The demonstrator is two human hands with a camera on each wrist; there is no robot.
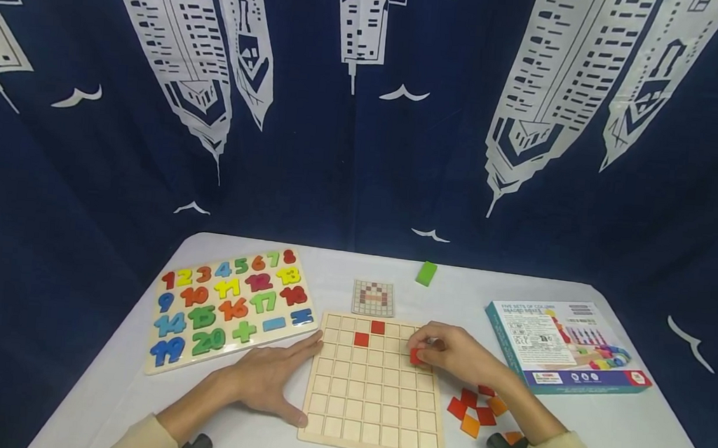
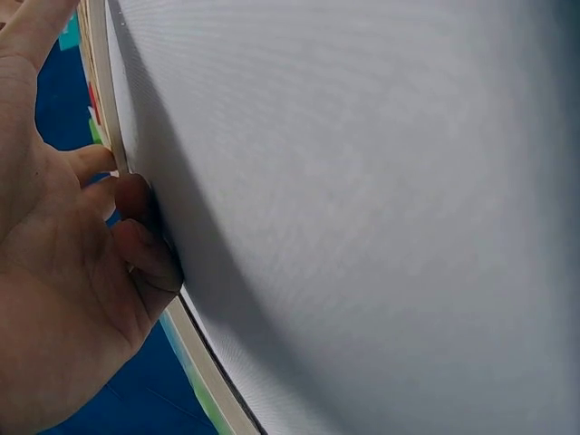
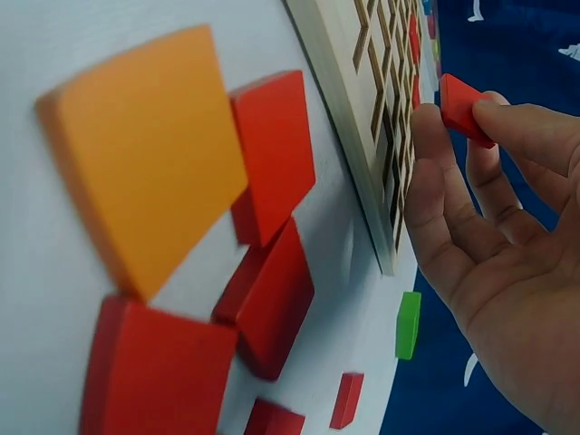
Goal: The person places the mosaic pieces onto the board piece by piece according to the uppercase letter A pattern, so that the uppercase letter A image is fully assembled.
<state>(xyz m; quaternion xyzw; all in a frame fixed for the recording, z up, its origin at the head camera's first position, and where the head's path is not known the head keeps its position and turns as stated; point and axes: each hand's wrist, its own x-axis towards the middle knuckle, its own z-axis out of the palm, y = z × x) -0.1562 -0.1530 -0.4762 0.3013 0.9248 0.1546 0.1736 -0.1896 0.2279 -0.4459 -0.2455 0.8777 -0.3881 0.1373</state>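
A pale wooden grid board [image 1: 372, 413] lies in the middle of the table, with red square tiles [image 1: 361, 339] in two of its upper cells. My right hand [image 1: 464, 357] pinches another red square tile [image 3: 464, 111] between thumb and fingers, over the board's upper right side. Along the left side, my left hand [image 1: 267, 380] rests with thumb and fingers spread, fingertips right at the board's edge. A small card [image 1: 373, 298] with a coloured grid pattern lies just behind the board. To the board's right are several loose red and orange tiles [image 3: 149, 154].
A number puzzle board [image 1: 235, 302] with coloured pieces lies at the left. Toward the right is a flat printed box [image 1: 567, 346]. One green tile [image 1: 427, 273] sits near the table's back edge, before a dark blue patterned curtain [image 1: 364, 154].
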